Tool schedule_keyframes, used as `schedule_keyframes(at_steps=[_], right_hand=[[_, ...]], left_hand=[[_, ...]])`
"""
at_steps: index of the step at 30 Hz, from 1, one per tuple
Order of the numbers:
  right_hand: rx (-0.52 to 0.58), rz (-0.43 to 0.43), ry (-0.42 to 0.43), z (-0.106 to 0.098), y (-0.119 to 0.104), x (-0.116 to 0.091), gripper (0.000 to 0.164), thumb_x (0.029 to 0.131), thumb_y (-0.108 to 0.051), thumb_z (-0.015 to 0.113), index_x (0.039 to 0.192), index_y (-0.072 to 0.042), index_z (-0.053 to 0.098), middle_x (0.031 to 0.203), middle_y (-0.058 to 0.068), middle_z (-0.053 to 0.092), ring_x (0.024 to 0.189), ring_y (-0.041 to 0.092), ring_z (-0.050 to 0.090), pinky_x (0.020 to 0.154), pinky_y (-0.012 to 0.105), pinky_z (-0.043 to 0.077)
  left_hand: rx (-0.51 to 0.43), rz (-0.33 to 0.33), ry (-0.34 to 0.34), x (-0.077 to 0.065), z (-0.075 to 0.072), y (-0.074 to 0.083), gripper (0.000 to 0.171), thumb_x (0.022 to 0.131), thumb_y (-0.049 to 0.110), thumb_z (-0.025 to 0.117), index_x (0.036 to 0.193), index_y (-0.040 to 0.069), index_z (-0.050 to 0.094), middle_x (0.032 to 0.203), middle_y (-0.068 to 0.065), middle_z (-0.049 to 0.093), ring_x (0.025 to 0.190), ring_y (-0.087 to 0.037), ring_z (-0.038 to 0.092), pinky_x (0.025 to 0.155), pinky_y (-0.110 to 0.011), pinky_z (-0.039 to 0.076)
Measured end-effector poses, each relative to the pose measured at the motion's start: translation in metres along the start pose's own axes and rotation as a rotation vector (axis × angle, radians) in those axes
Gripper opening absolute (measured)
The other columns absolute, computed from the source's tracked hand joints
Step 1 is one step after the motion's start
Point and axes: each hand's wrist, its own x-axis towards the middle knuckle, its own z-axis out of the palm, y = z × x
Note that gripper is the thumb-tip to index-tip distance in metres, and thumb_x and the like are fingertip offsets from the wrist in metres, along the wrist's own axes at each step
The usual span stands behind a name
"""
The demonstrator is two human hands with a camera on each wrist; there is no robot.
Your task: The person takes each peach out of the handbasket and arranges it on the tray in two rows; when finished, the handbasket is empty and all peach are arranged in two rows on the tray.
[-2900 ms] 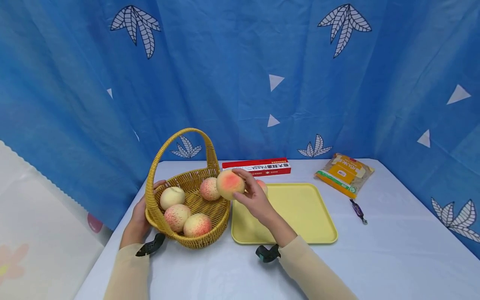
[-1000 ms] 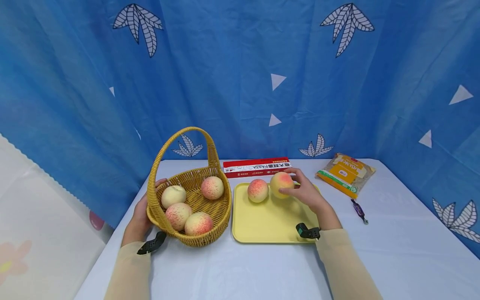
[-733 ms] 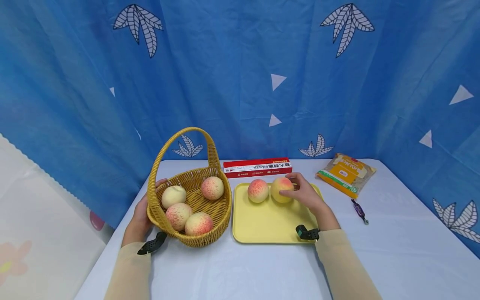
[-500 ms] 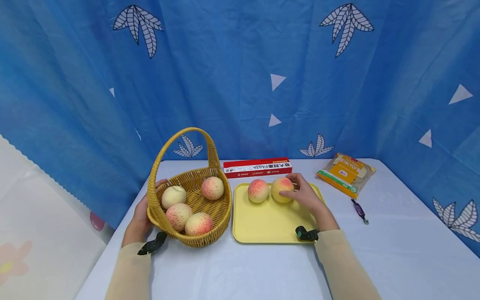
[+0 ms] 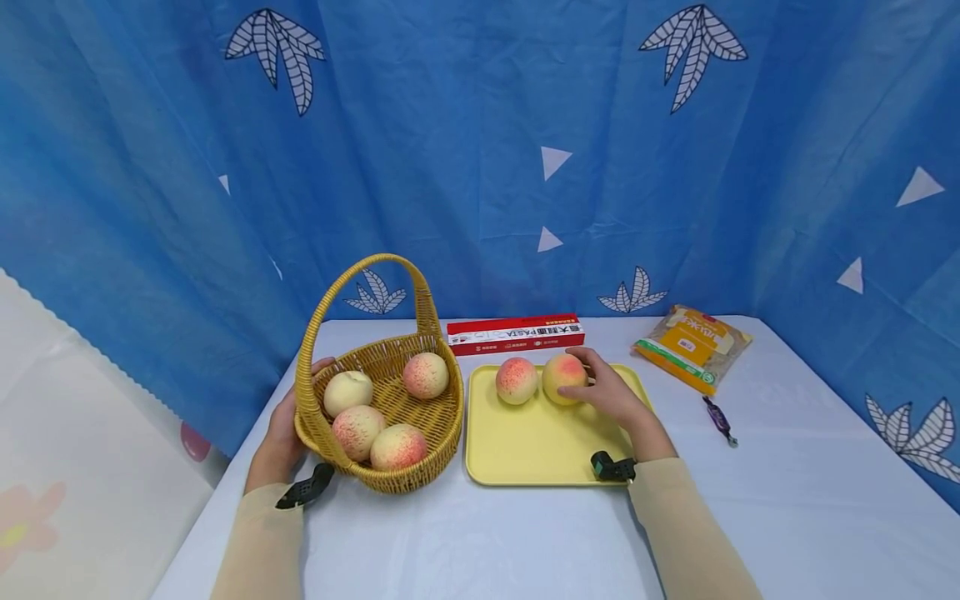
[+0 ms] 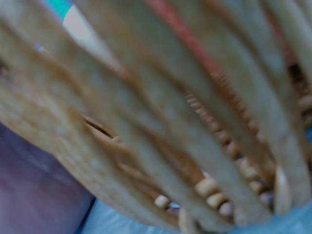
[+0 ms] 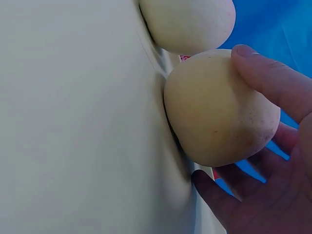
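Observation:
A yellow wicker basket (image 5: 442, 442) with a tall handle holds several peaches, including a pale one (image 5: 347, 394) at its left. My left hand (image 5: 279, 425) holds the basket's left outer side, its fingers curving round the wall and partly hidden behind it. In the left wrist view, the woven wall (image 6: 161, 122) fills most of the picture. My right hand (image 5: 611, 392) has its thumb and fingers round a yellow-red peach (image 5: 561, 380) on the yellow tray (image 5: 536, 450). Left of that peach, close beside it, sits a speckled peach (image 5: 516, 381) at the tray's back.
Behind the tray lies a red pasta box (image 5: 516, 335). An orange-and-clear food bag (image 5: 692, 348) lies at the back right, with a small purple-wrapped candy (image 5: 719, 419) in front of it. A blue curtain (image 5: 480, 167) hangs behind the white-covered table (image 5: 450, 542).
My right hand has carried the yellow-red peach from above the basket rightward and down onto the tray, beside the speckled peach. Over the last half second hardly anything moves. The left hand stays at the basket.

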Motion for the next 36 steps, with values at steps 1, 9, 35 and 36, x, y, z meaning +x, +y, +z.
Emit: schedule_keyframes(at_steps=[1,9,35,36], right_hand=[[0.004,0.000,-0.002,-0.001,0.000,0.000,0.080,0.090,-0.032,0.075,0.154,-0.021,0.029,0.159,0.012,0.034,0.145,0.039,0.032,0.116,0.060,0.031],[0.016,-0.004,-0.009,-0.003,-0.003,-0.001,0.081,0.090,-0.031,0.075,0.155,-0.020,0.028,0.159,0.012,0.033,0.144,0.039,0.032,0.116,0.060,0.031],[0.003,-0.166,0.262,-0.001,-0.055,-0.012,0.054,0.097,-0.029,0.066,0.146,-0.019,0.046,0.159,0.009,0.037,0.150,0.036,0.027,0.119,0.063,0.025],[0.013,-0.178,0.258,0.001,-0.059,-0.013,0.054,0.097,-0.029,0.066,0.146,-0.019,0.047,0.159,0.008,0.038,0.150,0.035,0.028,0.119,0.062,0.025]], left_hand=[[-0.001,-0.001,-0.001,0.000,0.000,0.000,0.054,0.108,0.039,0.036,0.157,0.017,0.029,0.138,0.008,0.044,0.121,-0.001,0.048,0.097,-0.016,0.043],[-0.001,0.000,-0.001,0.002,-0.002,0.000,0.054,0.108,0.039,0.035,0.157,0.017,0.029,0.138,0.008,0.044,0.121,-0.002,0.048,0.097,-0.017,0.043],[0.013,-0.035,0.026,-0.001,-0.003,-0.002,0.057,0.107,0.044,0.036,0.159,0.022,0.025,0.140,0.016,0.041,0.126,0.001,0.039,0.099,-0.014,0.039],[0.008,-0.038,0.028,-0.001,-0.004,-0.002,0.057,0.107,0.043,0.036,0.159,0.023,0.025,0.140,0.016,0.040,0.126,0.002,0.039,0.099,-0.014,0.039]])
